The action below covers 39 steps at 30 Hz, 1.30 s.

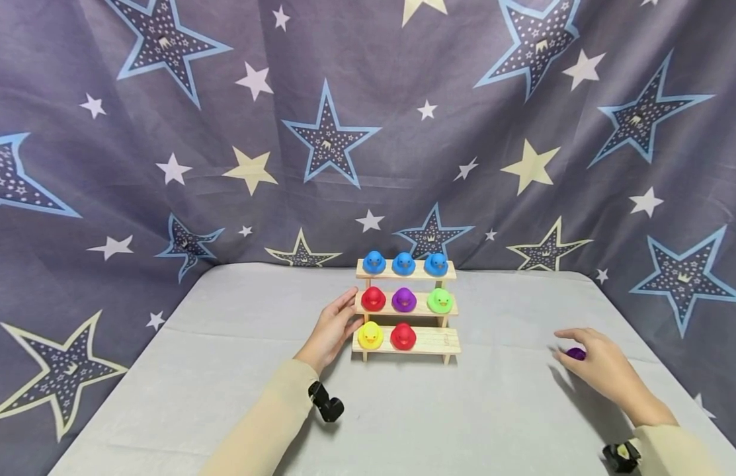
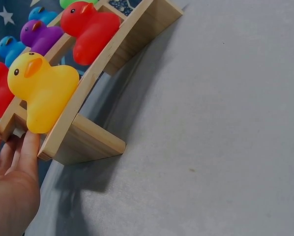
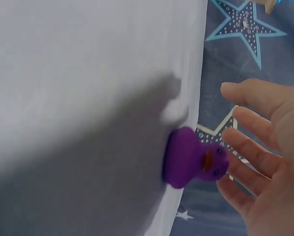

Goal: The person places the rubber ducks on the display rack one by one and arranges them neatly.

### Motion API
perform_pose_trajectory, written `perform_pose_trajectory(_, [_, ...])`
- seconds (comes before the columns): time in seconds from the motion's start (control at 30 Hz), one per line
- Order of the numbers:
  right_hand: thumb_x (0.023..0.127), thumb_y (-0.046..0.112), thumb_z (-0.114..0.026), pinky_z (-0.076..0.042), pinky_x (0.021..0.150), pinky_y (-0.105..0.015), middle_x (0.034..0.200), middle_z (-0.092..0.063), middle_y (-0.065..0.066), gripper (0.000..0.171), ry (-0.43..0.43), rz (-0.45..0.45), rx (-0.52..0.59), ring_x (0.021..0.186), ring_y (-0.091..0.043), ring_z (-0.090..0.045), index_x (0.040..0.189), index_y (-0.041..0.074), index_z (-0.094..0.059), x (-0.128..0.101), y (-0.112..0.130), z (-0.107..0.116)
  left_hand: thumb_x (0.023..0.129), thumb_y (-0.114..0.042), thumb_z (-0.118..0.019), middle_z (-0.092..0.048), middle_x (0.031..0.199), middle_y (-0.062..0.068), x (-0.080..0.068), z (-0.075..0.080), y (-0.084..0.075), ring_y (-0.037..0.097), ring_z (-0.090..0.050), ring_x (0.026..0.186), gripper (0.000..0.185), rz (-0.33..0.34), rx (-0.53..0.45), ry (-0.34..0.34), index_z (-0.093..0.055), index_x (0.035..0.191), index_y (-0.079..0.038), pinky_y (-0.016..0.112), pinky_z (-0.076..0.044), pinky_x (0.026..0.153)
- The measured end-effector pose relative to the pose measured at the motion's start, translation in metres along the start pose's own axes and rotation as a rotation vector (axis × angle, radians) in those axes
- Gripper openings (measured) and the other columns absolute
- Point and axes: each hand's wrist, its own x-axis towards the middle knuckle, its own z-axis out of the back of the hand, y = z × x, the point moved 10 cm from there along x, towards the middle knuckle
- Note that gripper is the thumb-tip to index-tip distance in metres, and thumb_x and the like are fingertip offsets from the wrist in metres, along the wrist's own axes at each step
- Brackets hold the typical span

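A three-step wooden shelf (image 1: pixel 433 340) stands mid-table. Three blue ducks (image 1: pixel 403 263) fill its top step. The middle step carries a red duck (image 1: pixel 373 298), a purple one (image 1: pixel 404 299) and a green one (image 1: pixel 440 300). On the bottom step sit a yellow duck (image 1: pixel 370 335) and a red duck (image 1: pixel 403 336). My left hand (image 1: pixel 334 327) rests with straight fingers against the shelf's left end (image 2: pixel 83 142), beside the yellow duck (image 2: pixel 44 91). Far right, my right hand (image 1: pixel 594 363) hovers with spread fingers (image 3: pixel 255 147) around a loose purple duck (image 3: pixel 191 157) standing on the table; no grip shows.
The grey table (image 1: pixel 225 370) is backed and flanked by a star-printed cloth (image 1: pixel 326 139). The loose purple duck (image 1: pixel 576 354) stands close to the table's right edge. The right end of the shelf's bottom step holds nothing.
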Motion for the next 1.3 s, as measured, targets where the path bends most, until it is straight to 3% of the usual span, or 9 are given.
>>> perform_pose_trajectory(0.43, [0.069,0.010,-0.087,-0.050,0.077,-0.063,0.101,-0.066,-0.030,0.042,0.042,-0.047,-0.023,0.097,-0.053,-0.061,0.105,-0.004,-0.071,-0.015,-0.023,-0.002,0.105,-0.001,-0.040,-0.029,0.160,0.018,0.000,0.001,0.000,0.033,-0.037,0.142,0.053,-0.001,0.001,-0.005,-0.030,0.157,-0.004,0.037,-0.044,0.111])
perform_pose_trajectory(0.73, [0.071,0.012,-0.087,-0.051,0.082,-0.067,0.108,-0.062,-0.036,0.048,0.167,-0.142,-0.028,0.103,-0.056,-0.058,0.111,-0.005,-0.068,-0.018,-0.037,-0.011,0.105,-0.002,-0.040,-0.029,0.160,0.017,0.000,0.001,0.001,0.031,-0.038,0.142,0.052,0.014,0.001,-0.016,-0.031,0.157,-0.006,0.035,-0.045,0.110])
perform_pose_trajectory(1.3, [0.071,0.010,-0.086,-0.052,0.081,-0.064,0.107,-0.062,-0.035,0.048,0.205,-0.157,-0.024,0.100,-0.053,-0.060,0.112,-0.006,-0.068,-0.020,-0.040,-0.014,0.105,-0.001,-0.039,-0.025,0.161,0.019,0.001,0.001,0.001,0.033,-0.036,0.143,0.053,0.000,0.003,-0.004,-0.030,0.157,-0.005,0.037,-0.043,0.112])
